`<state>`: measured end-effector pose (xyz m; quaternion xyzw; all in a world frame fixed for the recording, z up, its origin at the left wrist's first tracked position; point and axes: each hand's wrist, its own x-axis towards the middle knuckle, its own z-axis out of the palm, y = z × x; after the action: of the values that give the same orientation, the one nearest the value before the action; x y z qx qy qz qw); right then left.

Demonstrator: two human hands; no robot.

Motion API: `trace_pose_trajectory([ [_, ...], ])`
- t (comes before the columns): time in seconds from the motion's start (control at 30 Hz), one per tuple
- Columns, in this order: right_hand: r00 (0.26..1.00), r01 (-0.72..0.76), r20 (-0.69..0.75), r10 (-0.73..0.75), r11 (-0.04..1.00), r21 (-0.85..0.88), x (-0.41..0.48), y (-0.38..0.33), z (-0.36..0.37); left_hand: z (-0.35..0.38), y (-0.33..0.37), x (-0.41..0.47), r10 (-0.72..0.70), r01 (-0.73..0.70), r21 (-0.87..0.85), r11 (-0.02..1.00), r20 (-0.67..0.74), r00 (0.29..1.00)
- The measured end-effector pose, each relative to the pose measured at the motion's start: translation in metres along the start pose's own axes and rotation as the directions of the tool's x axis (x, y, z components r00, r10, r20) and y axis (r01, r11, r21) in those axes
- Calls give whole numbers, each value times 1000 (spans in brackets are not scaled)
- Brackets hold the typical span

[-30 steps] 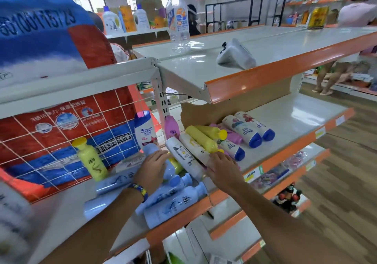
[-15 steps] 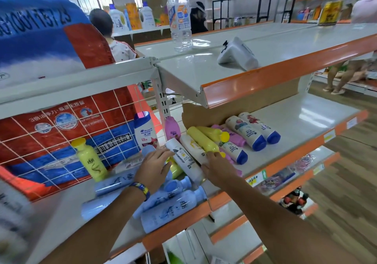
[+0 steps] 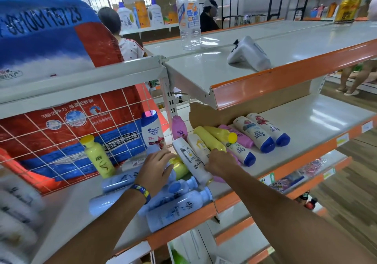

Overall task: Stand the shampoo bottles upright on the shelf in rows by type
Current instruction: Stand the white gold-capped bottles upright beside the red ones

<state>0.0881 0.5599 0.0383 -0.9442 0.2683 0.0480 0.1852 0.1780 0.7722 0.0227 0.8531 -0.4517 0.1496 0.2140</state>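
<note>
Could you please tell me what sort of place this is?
Probably a small shop: tiered metal shelving with orange price strips, shampoo bottles heaped on one shelf, detergent jugs displayed behind.

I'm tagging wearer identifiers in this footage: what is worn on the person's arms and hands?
Both forearms are bare, with no sleeves in view and no gloves. The left hand has a narrow dark blue woven wristband with yellow lettering at its wrist. The right hand shows no band, watch or ring that I can make out.
</note>
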Motion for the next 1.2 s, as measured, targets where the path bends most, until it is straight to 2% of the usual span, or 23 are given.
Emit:
trace_pose_trajectory([
  [0.1, 1000, 11, -9, -11, 1000, -9, 1, 3, 0, -5, -5, -4, -25, 25, 1, 1000, -3, 1000],
  [0.2, 996, 16, -88, -19, 999, -37, -2, 6, 6, -10, -4, -8, -15, 15, -12, 1000, -14, 1000],
  [0.3, 995, -15, -98, 31, 986, 166, -4, 8, 13, -11, -3, -8, -11, 11, 4, 1000, -2, 1000],
  [0.4, 991, 3, -130, 30, 970, 243, -6, 10, 9, -10, 2, -4, -21, 21, 4, 1000, 21, 1000],
  [0.57, 959, 249, -166, -231, 964, 99, -14, 15, -18, -10, 21, 10, -11, 8, 58, 998, 50, 999],
  [0.63, 924, 359, -141, -356, 934, -6, -17, 10, -29, -10, 29, 20, 53, -53, 149, 987, 3, 999],
  [0.7, 868, 469, -131, -478, 878, -96, -18, 5, -34, -11, 38, 28, 115, -121, 270, 955, 40, 993],
  [0.77, 827, 538, -133, -546, 837, -96, -16, 0, -33, -9, 43, 32, 128, -159, 354, 922, 108, 986],
  [0.87, 788, 596, -161, -594, 802, -38, -17, -8, -34, -12, 37, 32, 132, -149, 455, 878, 68, 989],
  [0.97, 793, 591, -226, -566, 805, 58, -18, -12, -36, -17, 25, 32, 95, -83, 489, 868, 0, 995],
  [1.07, 863, 471, -242, -444, 880, 63, -13, -4, -34, -26, 14, 28, 11, 18, 490, 872, -55, 998],
  [1.2, 943, 315, -119, -311, 949, 21, -9, 4, -11, -37, 7, 16, -97, 124, 419, 899, -85, 992],
])
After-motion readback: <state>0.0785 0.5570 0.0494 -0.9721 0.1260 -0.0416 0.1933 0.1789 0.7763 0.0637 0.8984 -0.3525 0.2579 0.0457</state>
